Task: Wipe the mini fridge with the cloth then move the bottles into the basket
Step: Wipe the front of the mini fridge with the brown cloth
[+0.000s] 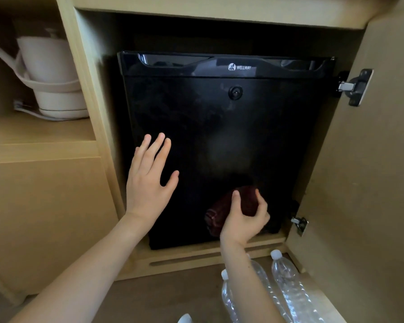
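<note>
Cabinet (pixel 371 183): wooden, door swinging open at right, surrounding the fridge you are facing. Mini fridge (pixel 219 136): black, door shut, sitting inside the cabinet bay. Kettle (pixel 49 75): white, standing on the far left shelf. Bottles (pixel 287 283): clear plastic, white caps, lying on the floor near right, below the fridge. Left hand (pixel 147 183): you are pressing it flat, fingers spread, against the fridge door's left side. Right hand (pixel 243 220): you are clamping it around the cloth (pixel 222 210), dark red, bunched against the door's lower part.
</note>
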`<state>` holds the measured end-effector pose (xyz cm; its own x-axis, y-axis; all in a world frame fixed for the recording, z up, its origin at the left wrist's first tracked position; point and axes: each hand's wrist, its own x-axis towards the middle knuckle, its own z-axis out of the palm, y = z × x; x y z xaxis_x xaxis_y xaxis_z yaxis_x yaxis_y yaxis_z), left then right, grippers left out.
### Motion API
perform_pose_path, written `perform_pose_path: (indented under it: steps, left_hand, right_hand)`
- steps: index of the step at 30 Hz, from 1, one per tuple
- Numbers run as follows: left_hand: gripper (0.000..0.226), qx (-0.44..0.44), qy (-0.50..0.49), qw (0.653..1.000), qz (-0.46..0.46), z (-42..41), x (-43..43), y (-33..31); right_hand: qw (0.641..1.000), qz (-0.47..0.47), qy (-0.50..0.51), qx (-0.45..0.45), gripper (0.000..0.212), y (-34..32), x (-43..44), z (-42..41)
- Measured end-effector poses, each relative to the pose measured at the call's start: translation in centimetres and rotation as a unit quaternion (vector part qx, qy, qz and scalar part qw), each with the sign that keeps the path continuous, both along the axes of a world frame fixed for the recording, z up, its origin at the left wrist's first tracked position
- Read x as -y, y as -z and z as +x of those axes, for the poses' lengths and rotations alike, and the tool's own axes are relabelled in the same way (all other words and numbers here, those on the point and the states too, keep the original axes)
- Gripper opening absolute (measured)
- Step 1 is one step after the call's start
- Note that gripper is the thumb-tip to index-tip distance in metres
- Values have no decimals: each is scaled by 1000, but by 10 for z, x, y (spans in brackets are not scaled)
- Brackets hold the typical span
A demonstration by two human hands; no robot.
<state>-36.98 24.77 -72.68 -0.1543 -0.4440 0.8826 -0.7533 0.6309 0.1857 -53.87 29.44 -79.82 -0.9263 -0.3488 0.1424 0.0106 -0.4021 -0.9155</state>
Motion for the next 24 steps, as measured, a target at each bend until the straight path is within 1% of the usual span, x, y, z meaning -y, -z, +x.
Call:
perform_pose_path:
  steps: [3,6,10,12,15,17,19,21,24]
  left_hand:
    - [69,-3,2,1000,-3,-2,-1,5]
    - [67,-4,5,1000,-5,-1,1,7]
    - [68,0,3,1000,-5,-2,2,13]
    - [69,5,7,1000,2,-2,0,19]
    - [69,14,13,999,29,2,-9,35]
    - [65,16,19,999,48,3,-17,46]
    - [57,11,26,998,59,5,-24,54]
    - [46,13,37,997,62,9,-31,60]
    - [37,44,37,995,78,14,-52,66]
  right_hand:
    - [998,-42,-18,-46,46,-16,11,-4]
    - [999,-24,-10,-34,47,8,14,-6]
    - [997,68,-4,47,45,62,7,-7]
    - [992,105,-16,63,45,83,5,-11]
    - [977,185,-37,99,49,104,2,-16]
    - [972,203,-40,110,50,110,-3,-17]
    - [979,183,-51,68,47,105,-11,-12]
    - [985,156,-76,6,42,91,-19,-5]
    - [984,119,-121,-53,40,64,-38,2]
